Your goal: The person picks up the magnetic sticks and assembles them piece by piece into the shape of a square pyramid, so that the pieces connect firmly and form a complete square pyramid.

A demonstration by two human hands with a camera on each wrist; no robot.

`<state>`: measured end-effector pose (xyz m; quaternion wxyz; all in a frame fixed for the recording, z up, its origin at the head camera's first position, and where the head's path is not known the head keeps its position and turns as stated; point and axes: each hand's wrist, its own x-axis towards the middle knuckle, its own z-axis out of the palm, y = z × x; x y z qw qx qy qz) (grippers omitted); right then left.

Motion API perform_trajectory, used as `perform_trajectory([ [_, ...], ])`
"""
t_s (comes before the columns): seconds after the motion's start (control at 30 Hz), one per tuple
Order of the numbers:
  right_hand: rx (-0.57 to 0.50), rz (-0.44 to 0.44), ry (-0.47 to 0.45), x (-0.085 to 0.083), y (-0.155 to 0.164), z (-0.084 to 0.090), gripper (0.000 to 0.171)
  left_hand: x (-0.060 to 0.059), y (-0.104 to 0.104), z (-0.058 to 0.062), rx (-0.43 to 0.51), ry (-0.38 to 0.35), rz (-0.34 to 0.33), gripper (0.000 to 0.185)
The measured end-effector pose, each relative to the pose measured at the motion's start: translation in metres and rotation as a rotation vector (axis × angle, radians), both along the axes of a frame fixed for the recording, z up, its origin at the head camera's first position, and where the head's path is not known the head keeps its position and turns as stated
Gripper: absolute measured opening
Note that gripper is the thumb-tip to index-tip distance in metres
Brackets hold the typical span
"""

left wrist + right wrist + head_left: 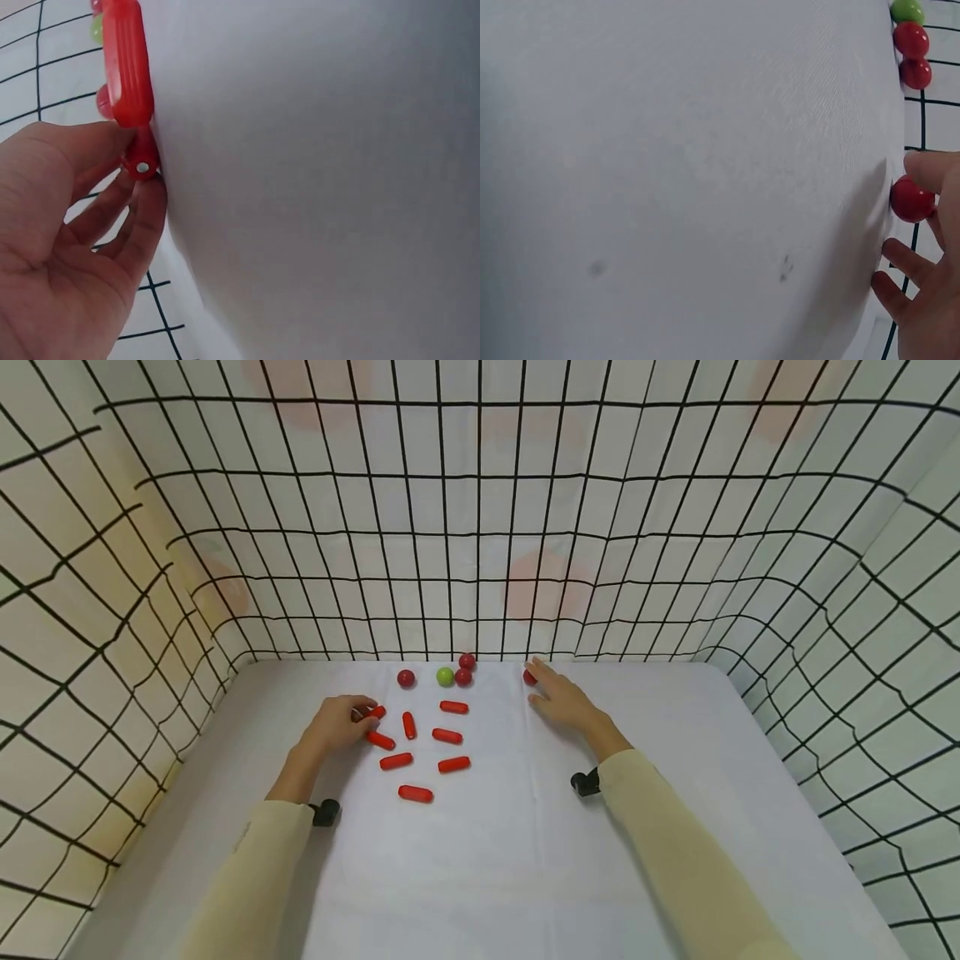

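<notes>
My left hand [341, 723] pinches a short red stick [377, 712] between thumb and fingertips, low over the white table. In the left wrist view this held stick [141, 161] shows a pale round spot on its end. Another red stick [127, 67] lies just beside the thumb. On the right, my right hand [564, 697] reaches to the table's far edge, fingers spread, at a shiny red ball [529, 677]. The right wrist view has that ball [913, 199] between the thumb and a finger partly hidden behind it; firm contact cannot be told.
Several more red sticks [447, 736] lie scattered across the table's middle. Along the back edge stand a green ball [445, 677], two red balls [463, 677] beside it and a lone red ball [406, 678]. Black wire grid [480, 527] walls the back and sides.
</notes>
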<state>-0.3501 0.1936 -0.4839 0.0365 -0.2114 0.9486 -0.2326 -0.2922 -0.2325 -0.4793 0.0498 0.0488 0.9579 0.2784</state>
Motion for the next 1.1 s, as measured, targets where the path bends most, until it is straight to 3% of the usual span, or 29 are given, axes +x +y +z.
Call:
perform_trajectory([
  [0.27,-0.029,-0.040,0.024,-0.002,-0.003,-0.003,0.041,0.005,0.003,-0.003,0.034,0.015,0.029,0.036],
  [0.47,-0.077,-0.061,-0.011,0.009,0.001,-0.003,0.041,0.005,0.009,-0.004,0.042,0.036,0.023,0.036],
  [0.83,-0.255,-0.116,-0.056,0.028,0.015,-0.007,0.034,0.016,0.037,0.003,0.155,0.079,-0.075,0.033],
  [1.1,-0.271,-0.144,-0.054,0.050,0.021,-0.007,0.041,0.020,0.067,0.001,0.214,0.168,-0.215,0.030],
])
